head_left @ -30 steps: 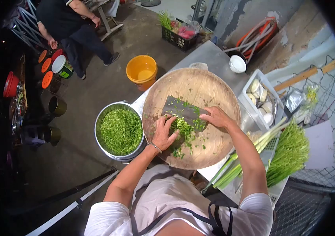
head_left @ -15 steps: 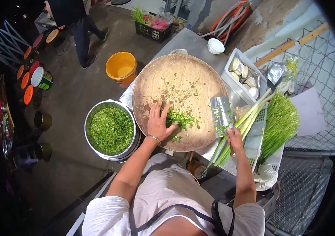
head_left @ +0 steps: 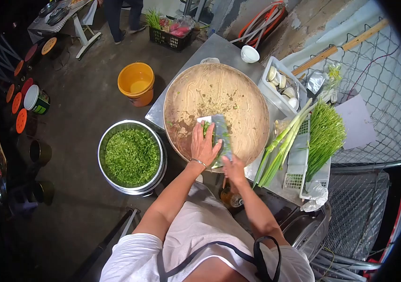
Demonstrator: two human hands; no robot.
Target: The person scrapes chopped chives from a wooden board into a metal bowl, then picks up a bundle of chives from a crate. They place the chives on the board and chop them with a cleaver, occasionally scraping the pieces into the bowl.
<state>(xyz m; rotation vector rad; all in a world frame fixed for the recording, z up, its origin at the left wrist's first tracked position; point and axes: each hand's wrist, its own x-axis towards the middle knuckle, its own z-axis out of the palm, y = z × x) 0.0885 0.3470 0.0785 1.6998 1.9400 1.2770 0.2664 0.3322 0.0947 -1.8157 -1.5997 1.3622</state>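
On the round wooden chopping board (head_left: 252, 113), my left hand (head_left: 203, 143) rests with its fingers spread over chopped greens and against the cleaver's blade. My right hand (head_left: 233, 168) is closed round the handle of the cleaver (head_left: 223, 136), whose broad blade lies near the board's lower middle, slightly blurred, with green bits on it. Part of the chopped greens is hidden under the blade and my left hand. Left of the board stands a metal pot (head_left: 100, 157) full of chopped greens (head_left: 132, 155). Long green onions (head_left: 282, 145) lie right of the board.
An orange bucket (head_left: 136, 84) stands on the floor beyond the pot. Right of the board are a plastic bin (head_left: 275, 94) with jars, a white bowl (head_left: 250, 54) and a bundle of thin greens (head_left: 325, 136). A person's legs (head_left: 115, 19) show at the back.
My right hand has brought the cleaver from the board's right edge leftward to my left hand and the chopped greens. The other person has moved farther back. The view has shifted slightly.
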